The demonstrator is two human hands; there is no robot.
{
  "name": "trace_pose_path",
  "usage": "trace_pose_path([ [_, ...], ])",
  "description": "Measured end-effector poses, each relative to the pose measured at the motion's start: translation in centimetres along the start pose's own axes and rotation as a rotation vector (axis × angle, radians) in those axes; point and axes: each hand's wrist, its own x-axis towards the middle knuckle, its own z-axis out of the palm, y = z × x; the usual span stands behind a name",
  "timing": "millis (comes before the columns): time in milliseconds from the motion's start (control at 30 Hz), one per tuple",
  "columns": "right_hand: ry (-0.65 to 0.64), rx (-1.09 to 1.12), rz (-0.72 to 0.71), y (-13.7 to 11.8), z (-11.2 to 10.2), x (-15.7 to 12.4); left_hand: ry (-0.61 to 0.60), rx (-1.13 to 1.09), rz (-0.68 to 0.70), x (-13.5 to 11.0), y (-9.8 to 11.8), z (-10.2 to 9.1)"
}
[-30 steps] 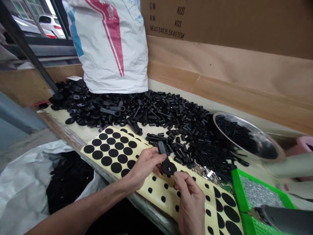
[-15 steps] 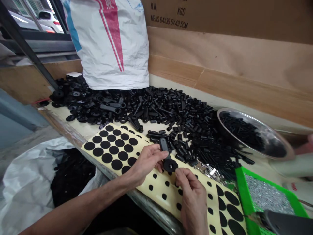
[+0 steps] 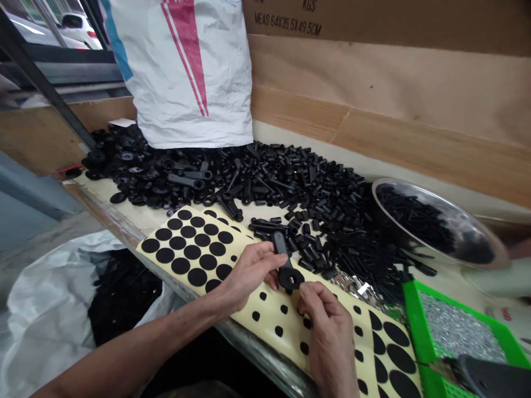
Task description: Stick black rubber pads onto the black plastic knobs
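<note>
My left hand [image 3: 249, 276] grips a black plastic lever-shaped part [image 3: 284, 260] by its stem, its round end down. My right hand [image 3: 326, 326] is pinched just below that round end, fingertips pressed together on something too small to make out. Both hands hover over a yellow backing sheet [image 3: 269, 312] carrying black round stickers, large ones at the left and right, small ones in the middle.
A wide heap of black plastic parts [image 3: 298, 193] covers the table behind. A steel bowl [image 3: 440, 221] of black pieces sits right, a green tray [image 3: 456, 331] of small metal bits lower right. A white woven sack [image 3: 186, 72] stands behind; a plastic bag [image 3: 62, 309] hangs below left.
The hands have stayed close together on the part; the right fingertips shifted slightly under its round end. The view tilted a little downward.
</note>
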Motion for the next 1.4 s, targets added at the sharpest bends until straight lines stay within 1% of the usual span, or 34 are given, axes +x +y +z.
trace_pose_path([
  [233,-0.009,0.032,0.032,-0.08,-0.11,-0.11,0.014,0.002,0.002,0.23,-0.09,0.34],
  [500,-0.033,0.020,0.009,0.05,-0.29,-0.09,0.033,0.010,-0.002,0.36,-0.14,0.47],
  [800,-0.011,0.003,0.014,0.14,-0.26,-0.09,0.020,0.012,0.002,0.45,-0.22,0.29],
  [1200,0.019,-0.171,-0.034,0.00,-0.27,-0.29,0.010,0.029,0.032,0.21,-0.42,-0.07],
  [1400,0.030,-0.214,-0.062,-0.03,0.05,-0.52,0.002,0.007,0.047,0.09,-0.71,-0.13],
])
